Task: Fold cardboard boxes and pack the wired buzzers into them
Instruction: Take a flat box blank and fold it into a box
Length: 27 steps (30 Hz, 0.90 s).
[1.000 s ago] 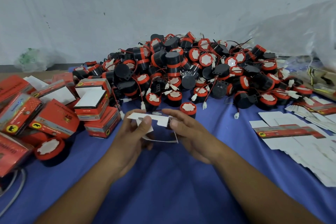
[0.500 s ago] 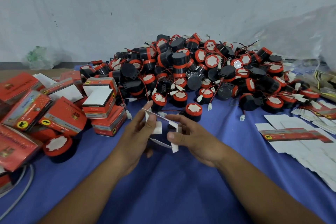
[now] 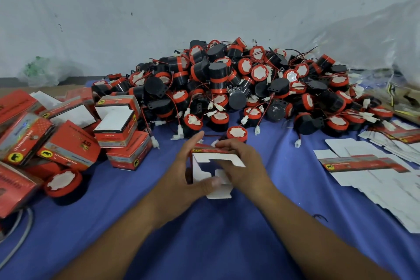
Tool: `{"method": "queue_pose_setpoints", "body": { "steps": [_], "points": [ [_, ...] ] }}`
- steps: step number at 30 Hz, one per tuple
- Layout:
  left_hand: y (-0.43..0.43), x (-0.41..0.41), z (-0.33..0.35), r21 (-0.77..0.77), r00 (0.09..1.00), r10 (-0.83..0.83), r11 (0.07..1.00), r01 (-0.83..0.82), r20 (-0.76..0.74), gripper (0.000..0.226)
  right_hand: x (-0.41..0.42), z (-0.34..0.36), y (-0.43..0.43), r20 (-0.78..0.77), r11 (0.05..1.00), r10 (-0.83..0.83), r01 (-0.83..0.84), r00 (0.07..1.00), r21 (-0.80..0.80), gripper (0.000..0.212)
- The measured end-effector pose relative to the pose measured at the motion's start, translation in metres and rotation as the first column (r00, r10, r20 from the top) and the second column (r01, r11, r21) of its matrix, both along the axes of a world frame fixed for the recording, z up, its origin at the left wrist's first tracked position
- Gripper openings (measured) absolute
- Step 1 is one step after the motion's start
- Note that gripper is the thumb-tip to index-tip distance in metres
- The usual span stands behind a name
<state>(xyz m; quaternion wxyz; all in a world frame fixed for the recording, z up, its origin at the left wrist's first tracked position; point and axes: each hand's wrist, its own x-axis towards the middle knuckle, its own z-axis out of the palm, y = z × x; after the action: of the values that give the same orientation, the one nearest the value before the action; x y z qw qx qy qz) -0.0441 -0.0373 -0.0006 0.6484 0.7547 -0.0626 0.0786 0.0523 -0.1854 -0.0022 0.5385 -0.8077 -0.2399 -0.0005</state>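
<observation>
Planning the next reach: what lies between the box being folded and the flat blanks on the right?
Head view: beyond the right hand gripping the box, only bare blue cloth up to the flat blanks.

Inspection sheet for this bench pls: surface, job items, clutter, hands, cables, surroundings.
Surface: blue cloth covers the table, lightly creased.
Job's things: half-folded box held in both hands, flaps open; pile of buzzers behind it; folded boxes heaped at left; flat boxes fanned out at right.
Clutter: lone buzzer beside the left heap; plastic bag at far right.
Grippers: left hand and right hand both grip the box.
Cables: red wires with white plugs trail from the pile; grey cable at left edge.
Surroundings: pale wall with dark specks.
</observation>
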Motion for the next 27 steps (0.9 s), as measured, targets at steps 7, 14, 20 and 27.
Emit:
{"method": "queue_pose_setpoints", "body": {
  "steps": [7,14,20,27],
  "points": [
    [0.006,0.005,-0.001,-0.262,0.998,0.057,0.963,-0.056,-0.002,0.063,-0.005,0.008,-0.001,0.191,0.999,0.020,-0.029,0.981,0.044,0.042],
    [0.012,0.008,0.007,-0.556,0.996,-0.089,0.828,0.076,0.003,0.049,-0.002,0.013,-0.006,0.018,0.937,0.237,-0.233,0.971,0.261,0.038],
    [0.010,0.004,0.009,-0.641,0.995,-0.095,0.766,0.058,-0.024,0.043,0.000,0.012,-0.009,-0.200,0.818,0.517,-0.412,0.832,0.401,0.041],
    [0.004,0.005,0.011,-0.601,0.993,0.034,0.794,-0.094,-0.111,0.047,-0.003,0.007,-0.010,-0.268,0.866,0.472,-0.385,0.840,0.319,0.065]
  ]
}}
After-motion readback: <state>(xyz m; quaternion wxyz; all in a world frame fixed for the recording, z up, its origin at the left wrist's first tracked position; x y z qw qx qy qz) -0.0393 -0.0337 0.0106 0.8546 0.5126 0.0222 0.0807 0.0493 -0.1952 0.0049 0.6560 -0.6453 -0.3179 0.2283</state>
